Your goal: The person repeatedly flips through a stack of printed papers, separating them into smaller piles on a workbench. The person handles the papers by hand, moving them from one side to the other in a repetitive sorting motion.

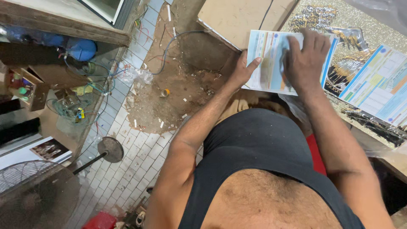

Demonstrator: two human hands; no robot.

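Note:
A printed paper sheet (267, 59), white with blue and orange blocks, lies at the near edge of a glittery gold work surface (364, 25). My left hand (242, 70) grips the sheet's left edge, thumb on top. My right hand (304, 55) presses flat on the sheet, fingers spread toward the top, with what looks like a small pale cloth or wad under the palm. A second printed sheet (379, 85) of the same kind lies to the right, apart from both hands.
Gold ornamental pieces in clear wrapping (343, 63) lie between the sheets. A cardboard board (237, 17) sits at top centre. Below left is tiled floor with a dirt patch (169, 85), a pedestal fan (38, 191), tangled wires (72, 106) and a blue round object (82, 48).

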